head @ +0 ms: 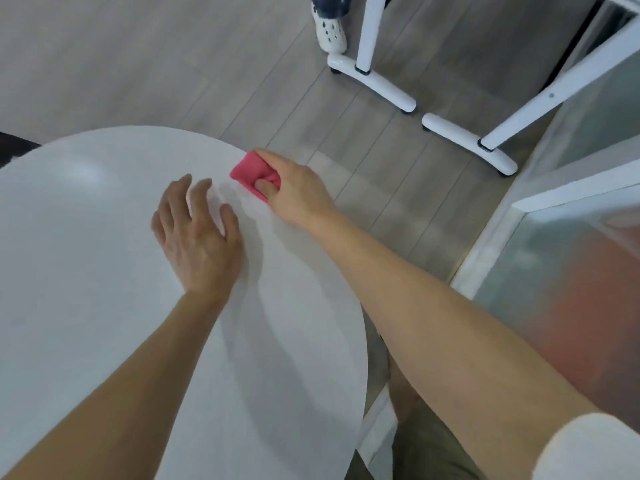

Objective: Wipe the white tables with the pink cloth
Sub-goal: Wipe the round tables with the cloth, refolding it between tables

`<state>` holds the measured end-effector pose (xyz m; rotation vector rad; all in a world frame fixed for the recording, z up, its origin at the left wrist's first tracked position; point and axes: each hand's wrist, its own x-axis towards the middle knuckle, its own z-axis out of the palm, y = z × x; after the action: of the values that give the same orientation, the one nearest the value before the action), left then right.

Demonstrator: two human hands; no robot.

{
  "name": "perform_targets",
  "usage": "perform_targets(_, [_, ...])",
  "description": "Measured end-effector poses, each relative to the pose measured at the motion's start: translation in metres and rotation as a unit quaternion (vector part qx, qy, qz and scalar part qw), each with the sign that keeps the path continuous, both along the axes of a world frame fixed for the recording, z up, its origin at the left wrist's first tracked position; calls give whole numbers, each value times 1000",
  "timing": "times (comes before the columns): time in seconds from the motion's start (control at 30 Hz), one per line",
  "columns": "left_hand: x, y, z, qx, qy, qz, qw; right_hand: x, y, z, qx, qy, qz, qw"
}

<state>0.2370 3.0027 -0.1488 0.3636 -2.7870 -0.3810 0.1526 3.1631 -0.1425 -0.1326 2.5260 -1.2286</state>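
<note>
grey wood floor point(138, 64) lies behind a round white bench point(86, 271), and at 1 o'clock in the view stand the feet of a white frame point(374, 77) with somebody's shoe point(330, 29) beside it; the pink cloth point(247, 169) is on the bench top at its rim, at about 1 o'clock of the round top, folded to a small pad; the right hand point(298, 188) grips it, the fingers curled over the far side and the thumb pressed on the near side, so the cloth is pinched between them; the right arm is stretched long from 5 o'clock across the rim.

i judge the step is wiping the far right border; to do it well, the cloth should lie flat under the palm and not only under the fingertips, and the strokes should follow the curve of the rim and overlap, then come inward toward 7 o'clock where much of the top is not yet reached; a pad so near the rim can slip off, so the pressure should be downward and even.

the left hand point(197, 230) is spread, palm down, near the cloth at its 8 o'clock side, holding nothing; it seems to steady the bench, but whether it bears weight i cannot tell.
</note>
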Motion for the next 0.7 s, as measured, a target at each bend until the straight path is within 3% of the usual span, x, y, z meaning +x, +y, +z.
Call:
perform_targets(0.13, [-19,0,-8,-13,-80,64,995,67,36,-5,-57,12,-41,997])
perform_targets(0.27, [-17,9,-8,-22,-102,86,991,115,82,3,-97,-64,1,993])
perform_targets(0.53, [-20,7,-5,-32,-131,96,986,-55,-26,-8,-92,-42,123,987])
perform_targets(0.7, [-19,7,-4,-38,-147,101,983,-6,28,-8,-142,-53,103,983])
